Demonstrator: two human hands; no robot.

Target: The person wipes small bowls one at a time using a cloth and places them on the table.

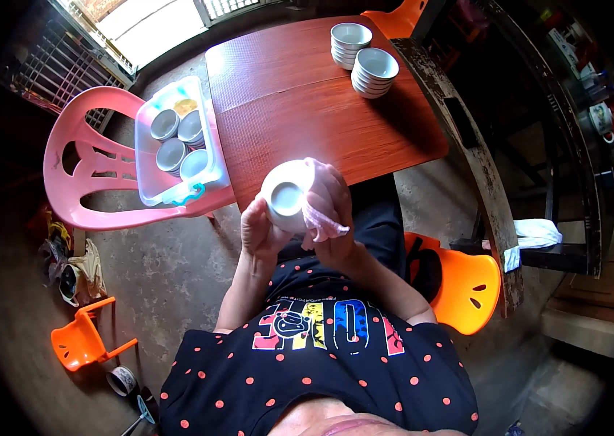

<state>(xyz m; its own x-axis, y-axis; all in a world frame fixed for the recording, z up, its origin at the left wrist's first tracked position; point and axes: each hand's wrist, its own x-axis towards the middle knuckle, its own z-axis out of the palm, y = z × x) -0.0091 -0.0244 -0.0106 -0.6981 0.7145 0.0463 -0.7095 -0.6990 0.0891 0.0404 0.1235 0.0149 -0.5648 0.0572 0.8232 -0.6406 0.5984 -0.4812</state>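
A white bowl (pixel 283 190) is held up in front of my chest, its round foot facing me. My left hand (pixel 257 227) grips the bowl's left side, thumb along the edge. On the other side my right hand (pixel 337 218) presses a pink cloth (pixel 324 211) against the bowl, fingers closed around cloth and rim. The bowl's inside is turned away and hidden. Beyond it, on the brown table (pixel 285 109), stand two stacks of white bowls, a rear stack (pixel 350 45) and a nearer stack (pixel 374 73).
To the left, a clear plastic bin (pixel 148 168) with several stacked bowls rests on a pink chair (pixel 67 182). Orange chairs stand at right (pixel 467 291) and lower left (pixel 77 345). A worn wooden bench (pixel 492 218) runs along the right, with a white cloth (pixel 537 233) beside it.
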